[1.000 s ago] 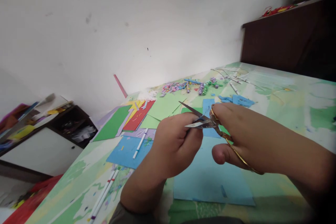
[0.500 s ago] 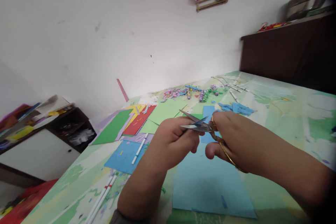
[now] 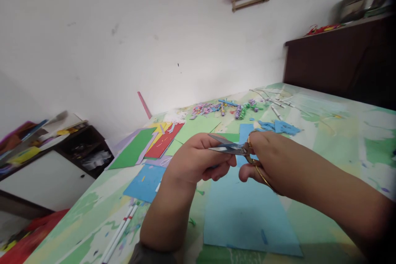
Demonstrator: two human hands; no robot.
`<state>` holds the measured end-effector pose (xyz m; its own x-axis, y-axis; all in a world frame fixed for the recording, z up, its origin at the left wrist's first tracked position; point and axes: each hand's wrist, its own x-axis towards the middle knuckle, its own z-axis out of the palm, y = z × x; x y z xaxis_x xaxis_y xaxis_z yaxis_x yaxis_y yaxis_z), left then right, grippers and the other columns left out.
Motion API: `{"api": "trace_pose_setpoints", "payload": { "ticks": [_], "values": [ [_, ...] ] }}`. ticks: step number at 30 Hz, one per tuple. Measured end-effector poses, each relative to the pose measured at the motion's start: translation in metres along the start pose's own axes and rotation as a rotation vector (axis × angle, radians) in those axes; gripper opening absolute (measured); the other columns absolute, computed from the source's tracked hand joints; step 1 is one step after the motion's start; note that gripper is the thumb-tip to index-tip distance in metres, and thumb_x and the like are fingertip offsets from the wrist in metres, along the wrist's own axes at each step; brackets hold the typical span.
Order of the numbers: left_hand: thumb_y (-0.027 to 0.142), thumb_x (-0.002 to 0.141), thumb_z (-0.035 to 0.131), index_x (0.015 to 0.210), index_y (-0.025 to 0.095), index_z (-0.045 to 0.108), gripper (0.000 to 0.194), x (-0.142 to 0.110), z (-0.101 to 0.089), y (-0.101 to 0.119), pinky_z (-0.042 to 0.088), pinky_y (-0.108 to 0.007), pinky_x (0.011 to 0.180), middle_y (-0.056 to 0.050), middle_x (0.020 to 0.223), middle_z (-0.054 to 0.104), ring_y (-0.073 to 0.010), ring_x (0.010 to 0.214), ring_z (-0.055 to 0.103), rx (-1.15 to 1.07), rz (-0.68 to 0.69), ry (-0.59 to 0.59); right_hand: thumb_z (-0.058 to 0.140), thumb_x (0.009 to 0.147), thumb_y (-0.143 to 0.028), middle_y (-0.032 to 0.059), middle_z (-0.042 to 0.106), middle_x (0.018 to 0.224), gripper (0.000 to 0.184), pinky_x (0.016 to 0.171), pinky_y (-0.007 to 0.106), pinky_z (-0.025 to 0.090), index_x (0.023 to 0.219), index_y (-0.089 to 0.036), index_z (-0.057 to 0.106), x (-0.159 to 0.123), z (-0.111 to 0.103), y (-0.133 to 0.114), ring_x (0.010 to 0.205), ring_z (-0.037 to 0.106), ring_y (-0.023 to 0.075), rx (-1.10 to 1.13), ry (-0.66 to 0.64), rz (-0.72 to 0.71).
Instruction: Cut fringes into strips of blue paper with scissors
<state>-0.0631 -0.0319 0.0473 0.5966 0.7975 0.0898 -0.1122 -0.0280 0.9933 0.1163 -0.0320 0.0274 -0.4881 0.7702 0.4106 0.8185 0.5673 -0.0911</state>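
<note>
My right hand (image 3: 270,159) grips a pair of gold-handled scissors (image 3: 226,149), with the blades partly open and pointing left. Close beside the blades, my left hand (image 3: 201,156) has its fingers curled together. They pinch a small piece of blue paper (image 3: 237,146) that shows between the blades and is mostly hidden. Below both hands a light blue sheet (image 3: 247,218) lies flat on the table, a small darker blue strip (image 3: 264,236) on it.
Left of my hands lie a blue sheet (image 3: 142,183), green paper (image 3: 133,148) and red paper (image 3: 165,140). White-barrelled pens (image 3: 119,233) rest at the front left. Curled paper coils (image 3: 241,111) and scraps sit near the wall. A dark cabinet (image 3: 334,62) stands at right.
The scissor blades have closed somewhat around the blue piece. My left hand has turned and shifted slightly left, covering more of the pen on the blue sheet.
</note>
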Motion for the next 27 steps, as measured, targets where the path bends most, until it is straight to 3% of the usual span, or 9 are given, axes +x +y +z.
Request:
{"api": "trace_pose_setpoints", "payload": {
  "ticks": [6,14,22,27],
  "values": [
    [0.022,0.071,0.055,0.060,0.015,0.060,0.015,-0.001,0.000,0.001,0.021,-0.017,0.031,0.005,0.034,0.045,-0.0024,0.027,0.030,0.035,0.009,-0.014,0.047,0.070,-0.067,0.0059,0.057,0.063,0.049,0.047,0.029,0.037,0.070,-0.018,0.049,0.000,0.001,0.001,0.058,0.056,0.0210,-0.008,0.007,0.002],
    [0.011,0.074,0.048,0.057,0.015,0.056,0.019,-0.008,0.021,0.008,0.032,-0.015,0.037,0.005,0.045,0.050,-0.0028,0.037,0.041,0.512,0.111,0.259,0.037,0.070,-0.073,0.0104,0.055,0.078,0.059,0.059,0.035,0.041,0.079,-0.016,0.049,-0.004,0.000,0.007,0.074,0.053,0.0255,0.105,0.018,-0.086],
    [0.015,0.079,0.044,0.069,0.017,0.055,0.015,-0.002,0.027,0.002,0.035,-0.015,0.039,0.006,0.049,0.052,-0.0038,0.039,0.042,0.562,0.103,0.339,0.034,0.072,-0.072,0.0100,0.053,0.080,0.054,0.060,0.035,0.039,0.078,-0.019,0.044,-0.006,0.002,0.009,0.076,0.051,0.0253,0.085,0.019,0.011],
    [0.011,0.077,0.043,0.062,0.016,0.053,0.019,-0.001,0.029,0.003,0.035,-0.016,0.040,0.005,0.049,0.051,-0.0040,0.040,0.044,0.631,0.136,0.402,0.039,0.069,-0.073,0.0077,0.052,0.076,0.054,0.057,0.033,0.038,0.075,-0.020,0.042,-0.004,-0.003,0.011,0.073,0.051,0.0244,0.078,-0.031,0.025]
  ]
}}
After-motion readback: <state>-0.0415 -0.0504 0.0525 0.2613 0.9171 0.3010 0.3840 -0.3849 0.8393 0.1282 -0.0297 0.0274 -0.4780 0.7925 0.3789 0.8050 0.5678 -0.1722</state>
